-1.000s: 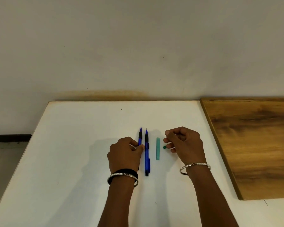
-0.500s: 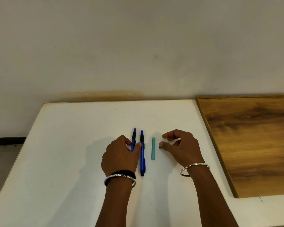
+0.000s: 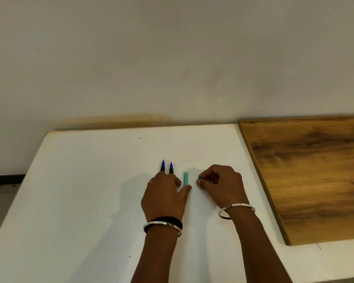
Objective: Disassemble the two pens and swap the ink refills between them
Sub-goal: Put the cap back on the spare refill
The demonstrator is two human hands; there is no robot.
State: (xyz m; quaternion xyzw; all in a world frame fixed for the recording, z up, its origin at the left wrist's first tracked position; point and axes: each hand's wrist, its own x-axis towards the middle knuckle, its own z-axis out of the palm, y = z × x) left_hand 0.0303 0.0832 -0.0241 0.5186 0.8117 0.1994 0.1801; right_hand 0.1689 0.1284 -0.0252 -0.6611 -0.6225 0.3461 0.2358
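Two blue pens lie side by side on the white table (image 3: 90, 180), tips pointing away: the left pen (image 3: 163, 166) and the right pen (image 3: 170, 168). My left hand (image 3: 164, 198) lies flat over their near halves and hides them. Its thumb reaches right and touches the near end of a short teal barrel piece (image 3: 185, 178). My right hand (image 3: 222, 184) rests on the table right of that piece, fingers curled. Its fingertips pinch a small green-tipped piece (image 3: 199, 178), which is mostly hidden.
A brown wooden board (image 3: 311, 176) lies on the table to the right, its edge close to my right wrist. The wall (image 3: 172, 58) rises behind the far table edge. The left table edge drops to the floor (image 3: 0, 201).
My left hand has slid forward and right over both pens, and its thumb has reached the teal piece. My right hand has come down to the table and curled tighter around the green-tipped piece.
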